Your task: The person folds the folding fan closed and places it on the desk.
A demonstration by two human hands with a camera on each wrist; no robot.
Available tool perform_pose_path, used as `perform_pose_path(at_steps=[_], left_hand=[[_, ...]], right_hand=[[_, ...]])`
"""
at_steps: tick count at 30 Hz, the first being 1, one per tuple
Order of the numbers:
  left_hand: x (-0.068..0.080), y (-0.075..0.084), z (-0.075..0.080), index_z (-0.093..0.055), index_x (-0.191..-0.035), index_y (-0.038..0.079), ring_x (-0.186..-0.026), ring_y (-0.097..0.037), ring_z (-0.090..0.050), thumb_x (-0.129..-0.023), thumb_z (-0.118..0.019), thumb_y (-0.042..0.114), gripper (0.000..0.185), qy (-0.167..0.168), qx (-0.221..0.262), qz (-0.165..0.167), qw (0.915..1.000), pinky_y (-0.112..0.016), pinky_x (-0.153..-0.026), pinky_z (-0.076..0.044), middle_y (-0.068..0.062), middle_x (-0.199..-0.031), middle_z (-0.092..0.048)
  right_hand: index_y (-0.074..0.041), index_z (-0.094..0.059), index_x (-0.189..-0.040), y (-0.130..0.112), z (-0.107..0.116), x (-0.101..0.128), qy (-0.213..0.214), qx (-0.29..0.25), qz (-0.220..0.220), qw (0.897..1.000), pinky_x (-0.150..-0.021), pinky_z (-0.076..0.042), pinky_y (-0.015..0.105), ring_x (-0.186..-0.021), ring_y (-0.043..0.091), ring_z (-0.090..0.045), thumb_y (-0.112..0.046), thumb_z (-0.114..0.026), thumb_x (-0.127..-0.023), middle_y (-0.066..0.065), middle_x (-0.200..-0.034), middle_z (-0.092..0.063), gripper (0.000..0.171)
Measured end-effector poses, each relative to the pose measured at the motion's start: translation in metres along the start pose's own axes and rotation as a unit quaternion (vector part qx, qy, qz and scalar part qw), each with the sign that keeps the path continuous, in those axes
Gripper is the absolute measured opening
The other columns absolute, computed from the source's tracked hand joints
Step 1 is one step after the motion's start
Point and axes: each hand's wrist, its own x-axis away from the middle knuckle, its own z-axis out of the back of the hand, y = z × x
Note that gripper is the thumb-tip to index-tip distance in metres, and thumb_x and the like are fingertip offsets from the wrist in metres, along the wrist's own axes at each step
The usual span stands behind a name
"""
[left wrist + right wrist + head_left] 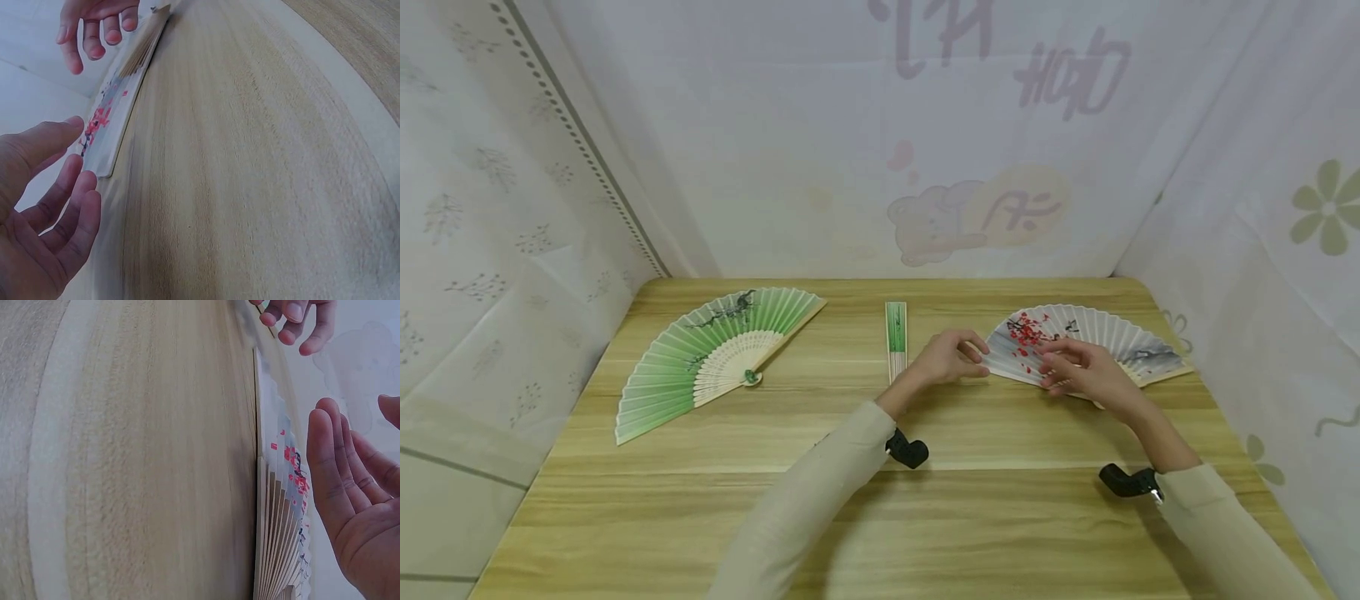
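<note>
A spread folding fan (1093, 325), white and grey with red blossoms, lies on the right part of the table. Beside its left edge is my left hand (951, 357), holding nothing, with thumb and fingers apart. My right hand (1086, 371) hovers over the middle of the same fan and hides part of it; its fingers are loosely bent around nothing. In the left wrist view, the left fingertips (75, 162) come close to the fan's corner. The right wrist view shows the fan's pale ribs (278, 544) below the blossoms, with the right palm beside them.
A green folding fan (662, 383) lies spread on the left of the wooden table (715, 517). Between the two spread fans is a folded green fan (897, 329), its lower end hidden by my left arm. Printed white curtains (775, 167) enclose the back and sides.
</note>
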Motion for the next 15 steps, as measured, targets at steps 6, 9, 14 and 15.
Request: perform_pose_path(at_steps=[6, 9, 14, 15], left_hand=[[0.001, 0.000, 0.001, -0.071, -0.113, 0.001, -0.085, -0.013, -0.065, -0.086, -0.084, 0.011, 0.032, 0.004, 0.001, 0.001, 1.0000, -0.023, -0.061, -0.052, -0.005, -0.095, -0.072], [0.002, -0.001, 0.003, -0.071, -0.113, 0.001, -0.085, -0.012, -0.066, -0.086, -0.084, 0.011, 0.031, 0.007, 0.001, -0.002, 1.0000, -0.024, -0.062, -0.053, -0.003, -0.094, -0.072], [0.009, -0.004, 0.012, -0.070, -0.114, 0.002, -0.088, -0.013, -0.067, -0.088, -0.082, 0.012, 0.030, 0.012, 0.003, -0.001, 0.9999, -0.025, -0.066, -0.054, -0.004, -0.097, -0.072], [0.010, -0.005, 0.014, -0.070, -0.115, 0.003, -0.089, -0.014, -0.067, -0.089, -0.082, 0.012, 0.030, 0.013, 0.002, 0.000, 0.9999, -0.025, -0.066, -0.054, -0.005, -0.097, -0.072]], right_hand=[[0.014, -0.048, -0.136, -0.001, -0.002, -0.002, -0.002, -0.001, -0.004, 1.000, -0.079, -0.059, 0.048, -0.092, 0.034, -0.070, -0.022, -0.057, -0.107, 0.040, -0.114, -0.058, 0.047], [0.015, -0.046, -0.136, -0.001, -0.004, -0.003, -0.006, -0.007, 0.000, 1.000, -0.080, -0.059, 0.049, -0.092, 0.035, -0.070, -0.020, -0.057, -0.107, 0.040, -0.114, -0.058, 0.047], [0.016, -0.046, -0.135, -0.001, -0.011, -0.010, -0.013, -0.016, 0.005, 1.000, -0.079, -0.058, 0.051, -0.093, 0.037, -0.070, -0.019, -0.057, -0.107, 0.040, -0.113, -0.059, 0.046], [0.016, -0.046, -0.135, -0.002, -0.013, -0.012, -0.014, -0.016, 0.007, 1.000, -0.079, -0.059, 0.050, -0.093, 0.037, -0.071, -0.019, -0.057, -0.107, 0.040, -0.113, -0.058, 0.046]])
